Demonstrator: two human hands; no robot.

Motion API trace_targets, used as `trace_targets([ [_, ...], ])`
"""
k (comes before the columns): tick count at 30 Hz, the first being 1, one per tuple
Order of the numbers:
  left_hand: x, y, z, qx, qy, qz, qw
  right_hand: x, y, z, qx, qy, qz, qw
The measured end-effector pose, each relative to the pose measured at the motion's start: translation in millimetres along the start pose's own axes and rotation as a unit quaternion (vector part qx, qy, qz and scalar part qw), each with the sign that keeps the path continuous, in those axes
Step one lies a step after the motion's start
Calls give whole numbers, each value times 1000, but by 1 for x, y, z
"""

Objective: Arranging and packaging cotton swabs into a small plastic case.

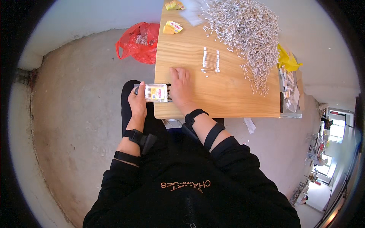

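Observation:
My left hand [137, 99] is closed on a flat clear pack of cotton swabs [156, 92] with a yellow and white label, thumb on top. The pack lies across the left edge of the wooden table [224, 102], partly beyond it. Against the pack's right end rests my right hand [182, 87], its fingers stretched forward over the tabletop. That hand hides the pack's right end, and its thumb is out of sight. Farther right on the table lies a neat row of loose cotton swabs [211, 60].
A large heap of cotton swabs [247, 30] covers the table's far right. Yellow labels [173, 27] and clear bags [191, 14] lie at the far left. A red plastic bag [142, 43] stands left of the table. Right of it sits a box of packs [291, 89].

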State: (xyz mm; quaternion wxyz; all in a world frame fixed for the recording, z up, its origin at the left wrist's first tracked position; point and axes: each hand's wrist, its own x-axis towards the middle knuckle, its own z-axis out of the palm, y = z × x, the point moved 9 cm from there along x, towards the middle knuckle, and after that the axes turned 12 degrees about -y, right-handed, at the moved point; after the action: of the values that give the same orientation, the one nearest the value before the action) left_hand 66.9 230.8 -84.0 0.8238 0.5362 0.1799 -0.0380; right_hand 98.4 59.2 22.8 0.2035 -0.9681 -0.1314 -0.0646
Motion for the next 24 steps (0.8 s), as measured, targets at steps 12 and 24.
trace_targets([
  [12, -4, 13, 0, 44, 14, 20, 999, -37, 49, 24, 575, 176, 194, 775],
  [24, -8, 27, 6, 100, 22, 58, 993, -22, -21, 25, 370, -5, 63, 927],
])
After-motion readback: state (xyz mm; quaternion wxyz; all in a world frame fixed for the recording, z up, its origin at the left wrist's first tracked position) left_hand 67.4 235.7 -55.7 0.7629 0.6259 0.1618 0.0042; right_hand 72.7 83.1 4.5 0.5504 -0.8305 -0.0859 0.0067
